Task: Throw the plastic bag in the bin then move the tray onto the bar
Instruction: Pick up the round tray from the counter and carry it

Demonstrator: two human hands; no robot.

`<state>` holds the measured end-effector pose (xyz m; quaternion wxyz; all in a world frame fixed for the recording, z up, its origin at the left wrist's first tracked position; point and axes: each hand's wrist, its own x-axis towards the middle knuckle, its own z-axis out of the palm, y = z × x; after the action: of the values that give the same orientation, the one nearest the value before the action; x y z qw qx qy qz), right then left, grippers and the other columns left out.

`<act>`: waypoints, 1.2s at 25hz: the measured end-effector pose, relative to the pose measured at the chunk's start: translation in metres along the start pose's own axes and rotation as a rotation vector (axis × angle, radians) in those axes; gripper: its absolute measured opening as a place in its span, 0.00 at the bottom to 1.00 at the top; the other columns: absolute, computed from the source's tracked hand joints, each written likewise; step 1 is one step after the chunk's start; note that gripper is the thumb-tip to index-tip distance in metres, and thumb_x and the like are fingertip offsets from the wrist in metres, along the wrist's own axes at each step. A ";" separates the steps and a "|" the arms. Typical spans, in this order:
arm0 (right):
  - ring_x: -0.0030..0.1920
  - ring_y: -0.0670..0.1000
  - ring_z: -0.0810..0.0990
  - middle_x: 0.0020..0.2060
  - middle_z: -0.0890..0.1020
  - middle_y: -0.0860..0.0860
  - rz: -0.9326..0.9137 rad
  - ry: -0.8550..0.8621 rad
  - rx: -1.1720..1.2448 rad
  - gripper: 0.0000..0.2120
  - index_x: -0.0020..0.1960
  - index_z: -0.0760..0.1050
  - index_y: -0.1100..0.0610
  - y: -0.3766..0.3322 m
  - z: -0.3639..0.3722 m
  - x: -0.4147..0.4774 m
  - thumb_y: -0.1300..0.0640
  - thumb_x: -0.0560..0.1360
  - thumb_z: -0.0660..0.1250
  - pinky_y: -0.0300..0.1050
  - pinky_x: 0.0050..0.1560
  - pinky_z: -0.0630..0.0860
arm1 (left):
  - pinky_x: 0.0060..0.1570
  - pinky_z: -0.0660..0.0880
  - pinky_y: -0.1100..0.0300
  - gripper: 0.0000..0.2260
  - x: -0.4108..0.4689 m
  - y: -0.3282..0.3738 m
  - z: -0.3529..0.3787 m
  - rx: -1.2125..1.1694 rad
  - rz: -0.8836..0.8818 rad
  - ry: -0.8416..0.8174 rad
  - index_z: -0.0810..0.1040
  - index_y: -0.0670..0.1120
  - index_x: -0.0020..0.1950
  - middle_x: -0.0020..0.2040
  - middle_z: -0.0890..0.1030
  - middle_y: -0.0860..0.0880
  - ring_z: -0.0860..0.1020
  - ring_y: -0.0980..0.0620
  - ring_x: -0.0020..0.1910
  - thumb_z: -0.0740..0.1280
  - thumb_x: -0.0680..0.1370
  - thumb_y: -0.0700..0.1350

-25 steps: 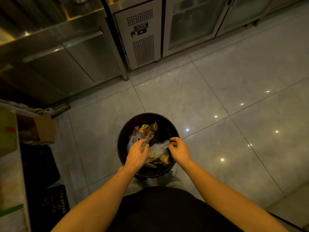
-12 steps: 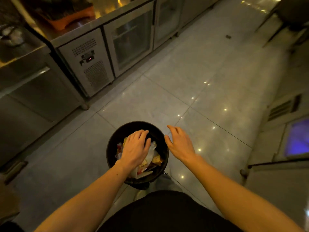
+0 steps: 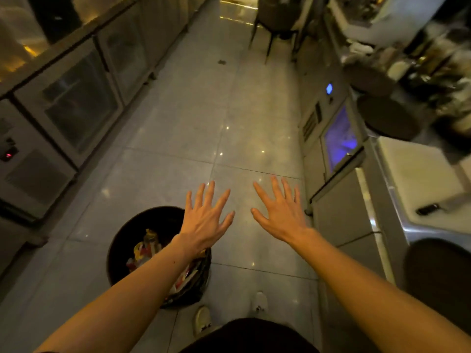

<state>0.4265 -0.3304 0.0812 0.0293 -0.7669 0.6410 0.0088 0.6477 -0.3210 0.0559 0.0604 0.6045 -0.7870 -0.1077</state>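
Over floor | both hands [image 3: 242, 220] spread, empty | bin [image 3: 142, 240] upright, mouth up

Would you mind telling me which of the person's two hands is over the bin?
The left hand: its wrist and palm overlap the rim of the black bin, while the right hand hovers over bare floor tiles. Both are open and empty.

Dim amber light; floor [image 3: 229, 110] glints; right edge motion-blurred, warped.
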 end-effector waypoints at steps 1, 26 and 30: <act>0.78 0.62 0.45 0.79 0.48 0.57 0.042 0.022 0.002 0.34 0.77 0.44 0.37 0.016 -0.003 -0.010 0.32 0.74 0.50 0.65 0.74 0.43 | 0.73 0.42 0.37 0.30 0.007 0.016 0.000 0.004 0.044 -0.005 0.46 0.58 0.79 0.81 0.47 0.42 0.46 0.39 0.79 0.45 0.78 0.66; 0.77 0.66 0.50 0.78 0.51 0.62 1.019 -0.046 0.151 0.34 0.78 0.44 0.40 0.449 0.048 -0.389 0.36 0.76 0.53 0.64 0.72 0.55 | 0.74 0.40 0.39 0.29 0.035 0.548 0.163 0.063 0.597 -0.386 0.43 0.59 0.79 0.80 0.43 0.42 0.43 0.39 0.79 0.46 0.80 0.63; 0.76 0.67 0.51 0.78 0.51 0.62 1.087 -0.090 0.214 0.33 0.78 0.48 0.41 0.456 0.070 -0.400 0.37 0.77 0.55 0.65 0.72 0.56 | 0.74 0.45 0.39 0.29 0.047 0.550 0.182 0.079 0.538 -0.434 0.45 0.57 0.79 0.80 0.43 0.42 0.44 0.38 0.78 0.49 0.80 0.62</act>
<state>-0.0919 -0.0141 0.0168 0.1255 -0.3175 0.9399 -0.0097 0.0785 -0.2131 0.0113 -0.1056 0.3404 -0.9161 -0.1837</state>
